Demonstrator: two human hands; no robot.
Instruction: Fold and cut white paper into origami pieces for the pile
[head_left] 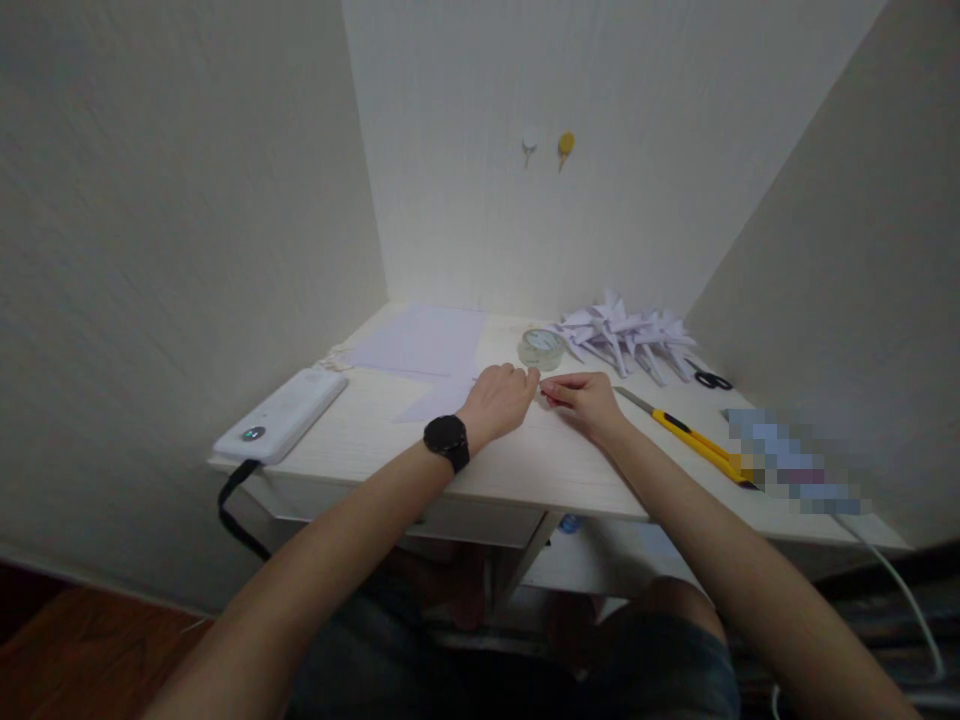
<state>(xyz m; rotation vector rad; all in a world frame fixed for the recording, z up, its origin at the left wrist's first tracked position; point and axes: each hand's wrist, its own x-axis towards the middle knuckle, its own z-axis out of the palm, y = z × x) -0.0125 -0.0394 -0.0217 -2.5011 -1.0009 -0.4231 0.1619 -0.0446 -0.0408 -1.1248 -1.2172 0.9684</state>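
We note one white paper sheet [427, 399] lying flat on the counter [525, 462], partly covered by the left grip [499, 400]. We cannot identify what the right grip [589, 398] pinches.

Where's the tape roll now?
Head view, just right of centre: the tape roll lies on the desk beyond the right hand, left of the folded paper shapes.

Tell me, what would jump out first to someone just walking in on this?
Probably the two hands, left hand and right hand, close together over the middle of the pale desk, with a black watch on the left wrist. Next, the yellow cutter, lying to the right of the right hand, and the heap of folded white paper at the desk's back right.
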